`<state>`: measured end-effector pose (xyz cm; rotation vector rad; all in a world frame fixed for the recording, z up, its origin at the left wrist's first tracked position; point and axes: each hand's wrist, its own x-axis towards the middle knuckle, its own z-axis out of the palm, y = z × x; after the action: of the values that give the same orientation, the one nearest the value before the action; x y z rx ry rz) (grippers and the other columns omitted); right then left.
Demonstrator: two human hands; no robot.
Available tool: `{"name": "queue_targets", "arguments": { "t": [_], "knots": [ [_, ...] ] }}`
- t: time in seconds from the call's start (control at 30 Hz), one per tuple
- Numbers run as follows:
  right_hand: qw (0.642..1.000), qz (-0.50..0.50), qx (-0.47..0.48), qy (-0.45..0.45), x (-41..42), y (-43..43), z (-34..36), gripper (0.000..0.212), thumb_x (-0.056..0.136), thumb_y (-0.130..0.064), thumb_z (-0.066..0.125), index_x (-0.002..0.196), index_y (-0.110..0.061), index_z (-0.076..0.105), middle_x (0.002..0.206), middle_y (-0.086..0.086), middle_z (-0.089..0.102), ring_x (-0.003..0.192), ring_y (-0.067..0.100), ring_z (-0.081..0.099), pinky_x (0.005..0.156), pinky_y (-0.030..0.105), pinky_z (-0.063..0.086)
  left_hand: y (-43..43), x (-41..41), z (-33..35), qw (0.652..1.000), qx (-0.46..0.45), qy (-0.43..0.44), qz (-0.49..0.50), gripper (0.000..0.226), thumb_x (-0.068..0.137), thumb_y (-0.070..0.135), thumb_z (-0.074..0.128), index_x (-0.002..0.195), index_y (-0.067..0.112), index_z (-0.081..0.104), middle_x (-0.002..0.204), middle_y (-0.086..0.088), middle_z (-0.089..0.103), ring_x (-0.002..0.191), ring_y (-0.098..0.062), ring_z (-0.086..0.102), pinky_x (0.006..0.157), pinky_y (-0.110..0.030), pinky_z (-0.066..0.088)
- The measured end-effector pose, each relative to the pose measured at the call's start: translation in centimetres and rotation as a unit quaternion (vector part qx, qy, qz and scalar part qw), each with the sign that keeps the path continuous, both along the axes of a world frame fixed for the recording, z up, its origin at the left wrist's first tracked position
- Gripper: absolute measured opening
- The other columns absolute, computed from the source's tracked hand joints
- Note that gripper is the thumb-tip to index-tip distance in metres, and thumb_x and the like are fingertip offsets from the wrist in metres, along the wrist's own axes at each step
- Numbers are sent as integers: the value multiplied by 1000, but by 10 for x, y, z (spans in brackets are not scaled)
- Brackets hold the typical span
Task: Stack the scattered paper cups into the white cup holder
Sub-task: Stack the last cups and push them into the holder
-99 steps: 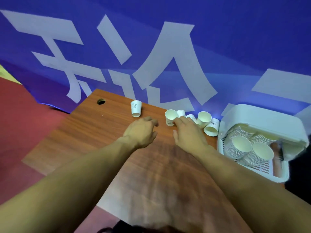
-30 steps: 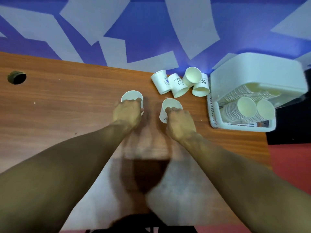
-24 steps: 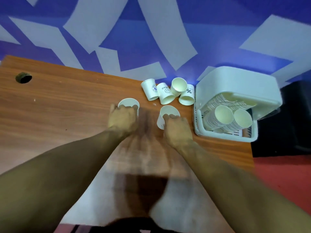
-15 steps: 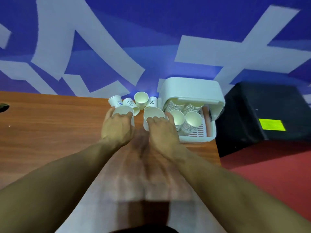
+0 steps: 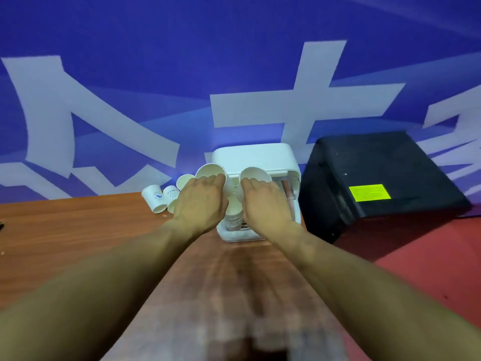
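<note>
Tapered paper cup in left hand grip; second cup in right hand grip

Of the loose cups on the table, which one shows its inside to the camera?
The loose cup nearest the left hand: its pale inside faces us. The leftmost cup and the middle cup show only printed outer walls.

Loose cups lie left of the holder.

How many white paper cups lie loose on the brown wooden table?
3: left printed cup, right printed cup, plain cup behind them; the left hand may hide another.
</note>
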<state>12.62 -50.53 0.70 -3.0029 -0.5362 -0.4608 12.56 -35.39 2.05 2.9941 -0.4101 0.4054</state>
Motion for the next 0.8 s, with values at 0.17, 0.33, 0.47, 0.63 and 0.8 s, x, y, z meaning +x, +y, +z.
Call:
{"name": "queue_targets", "arguments": {
  "t": [0.17, 0.33, 0.47, 0.63, 0.8],
  "knots": [
    [998, -22, 23, 55, 15, -26, -4, 27, 87, -14, 53, 113, -10, 53, 97, 6, 64, 85, 29, 60, 81, 37, 38, -19, 14, -8, 999, 28, 37, -10, 11, 86, 17, 50, 87, 18, 39, 83, -9, 61, 66, -26, 37, 60, -34, 24],
    [997, -42, 26, 62, 32, -36, -18, 24, 88, -13, 53, 111, -11, 54, 94, 6, 65, 81, 29, 61, 80, 39, 41, -20, 25, -21, 998, 45, 32, -17, 7, 88, 19, 52, 92, 16, 47, 83, -7, 63, 65, -27, 40, 58, -33, 23],
    [998, -43, 32, 43, 38, -27, -28, 20, 73, -13, 68, 91, -11, 61, 74, 2, 64, 65, 26, 62, 67, 35, 43, -11, 31, -33, 998, 40, -4, -47, 22, 73, 18, 63, 77, 18, 42, 66, -6, 59, 56, -29, 48, 58, -30, 23],
    [998, 11, 46, 52, 40, -15, -51, 22, 62, -9, 69, 81, -11, 59, 63, 3, 59, 57, 28, 58, 63, 34, 43, -4, 34, -52, 996, 58, -8, -71, 23, 67, 27, 64, 75, 20, 43, 62, -3, 57, 54, -27, 47, 57, -29, 22],
    [998, 24, 64, 0, 45, -13, -67, 13, 69, -15, 52, 79, -11, 59, 61, 3, 55, 55, 27, 52, 64, 34, 45, 4, 41, -79, 995, 38, 55, -80, 13, 73, 27, 43, 76, 21, 31, 68, -4, 56, 59, -31, 49, 59, -36, 34]
  ]
}}
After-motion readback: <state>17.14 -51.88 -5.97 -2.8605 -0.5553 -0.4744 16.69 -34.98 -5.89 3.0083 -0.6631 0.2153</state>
